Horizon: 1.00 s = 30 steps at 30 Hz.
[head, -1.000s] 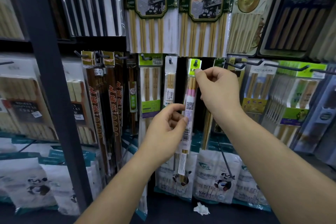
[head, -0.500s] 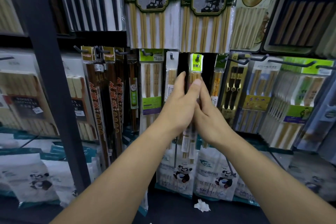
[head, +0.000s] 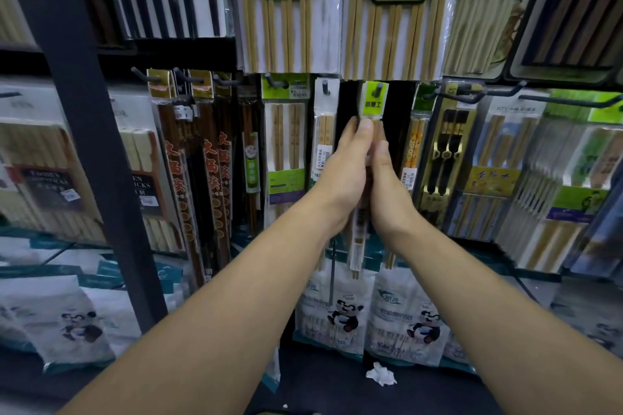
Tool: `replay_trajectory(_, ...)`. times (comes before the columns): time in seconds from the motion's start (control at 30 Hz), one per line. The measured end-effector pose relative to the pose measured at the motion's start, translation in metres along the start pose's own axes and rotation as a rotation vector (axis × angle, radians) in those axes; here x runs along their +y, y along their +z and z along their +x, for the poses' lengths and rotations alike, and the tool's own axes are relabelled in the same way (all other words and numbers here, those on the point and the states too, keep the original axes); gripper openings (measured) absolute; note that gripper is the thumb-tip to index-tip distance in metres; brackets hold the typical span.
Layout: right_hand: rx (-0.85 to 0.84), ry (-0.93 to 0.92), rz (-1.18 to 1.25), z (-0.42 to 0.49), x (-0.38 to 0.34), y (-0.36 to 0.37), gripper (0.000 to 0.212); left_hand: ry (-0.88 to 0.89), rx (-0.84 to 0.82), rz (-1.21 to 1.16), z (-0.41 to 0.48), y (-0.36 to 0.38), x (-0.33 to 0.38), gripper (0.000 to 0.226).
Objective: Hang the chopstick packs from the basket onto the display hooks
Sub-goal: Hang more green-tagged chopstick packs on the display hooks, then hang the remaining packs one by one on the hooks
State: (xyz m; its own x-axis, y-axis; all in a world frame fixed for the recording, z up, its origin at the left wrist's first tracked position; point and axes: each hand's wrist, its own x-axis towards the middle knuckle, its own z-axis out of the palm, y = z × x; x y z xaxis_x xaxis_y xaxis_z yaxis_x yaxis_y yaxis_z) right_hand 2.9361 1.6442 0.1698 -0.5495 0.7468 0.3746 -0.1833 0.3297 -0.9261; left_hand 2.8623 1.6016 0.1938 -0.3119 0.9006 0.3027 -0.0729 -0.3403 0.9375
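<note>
Brought together since earlier, our left hand (head: 340,175) and right hand (head: 387,192) sandwich the pack (head: 373,104) flat-fingered, grip released, apparently settling it on its hook (head: 379,88); next we withdraw for another.

Chopstick pack (head: 373,105) on hook (head: 379,89), above panda bags (head: 337,312).

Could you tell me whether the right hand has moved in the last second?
Yes. The right hand has dropped from the hook to lower on the pack.
</note>
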Motion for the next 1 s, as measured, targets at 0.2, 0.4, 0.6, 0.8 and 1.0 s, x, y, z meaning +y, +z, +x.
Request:
replay_trajectory(0.2, 0.036, 0.041, -0.022, -0.010, 0.006, 0.000, 0.081, 0.013, -0.006, 0.045, -0.010, -0.004, -0.020, 0.059)
replay_trajectory(0.4, 0.026, 0.049, -0.118, -0.058, 0.025, 0.001, 0.076, -0.119, -0.011, 0.096, -0.057, -0.009, -0.038, 0.063)
replay_trajectory(0.6, 0.076, 0.172, -0.145, -0.133, 0.065, -0.004, 0.070, -0.230, -0.005, 0.283, -0.124, -0.042, -0.084, 0.054)
replay_trajectory(0.8, 0.034, 0.382, -0.321, -0.204, 0.134, -0.002, 0.012, -0.404, 0.051, 0.598, -0.186, -0.094, -0.168, 0.027)
replay_trajectory(1.0, -0.237, 0.631, -0.613, -0.267, 0.238, 0.006, 0.008, -0.687, 0.276, 1.137, -0.269, -0.148, -0.260, 0.028)
